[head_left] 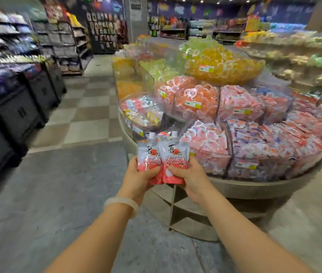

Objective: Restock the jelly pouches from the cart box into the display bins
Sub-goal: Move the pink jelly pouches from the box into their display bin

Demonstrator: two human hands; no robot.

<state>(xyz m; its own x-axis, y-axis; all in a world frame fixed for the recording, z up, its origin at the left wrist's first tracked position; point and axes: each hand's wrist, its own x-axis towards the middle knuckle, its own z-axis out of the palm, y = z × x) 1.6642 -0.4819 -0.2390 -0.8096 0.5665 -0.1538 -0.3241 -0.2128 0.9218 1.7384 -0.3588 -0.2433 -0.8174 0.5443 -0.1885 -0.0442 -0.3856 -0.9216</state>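
- Head view: the left hand [139, 174] and right hand [185, 174] are held out together in front of the body, each with its grip clamped on the lower part of a bunch of jelly pouches [162, 154].
- The pouches stand upright with their white spout caps on top and the red bottoms tucked into the palms; holding them low likely keeps the stiff spouts clear and the printed fronts facing one way, ready to be laid in neatly.
- The two bunches are pressed side by side, touching, so both hands probably steady one stack rather than two loose lots.
- They hover over the floor just in front of the round display stand [254, 186], not yet in any bin.
- The nearest clear bin [211, 148] on the lower tier holds similar pink and white packs; I judge it, or the bin [142, 113] to its left, to be the target, though which one cannot be told.
- A pale bangle [120, 202] sits on the left wrist.
- The cart box is not in view.
- Next step, as I read it: reach forward and set the pouches over the bin's front wall.
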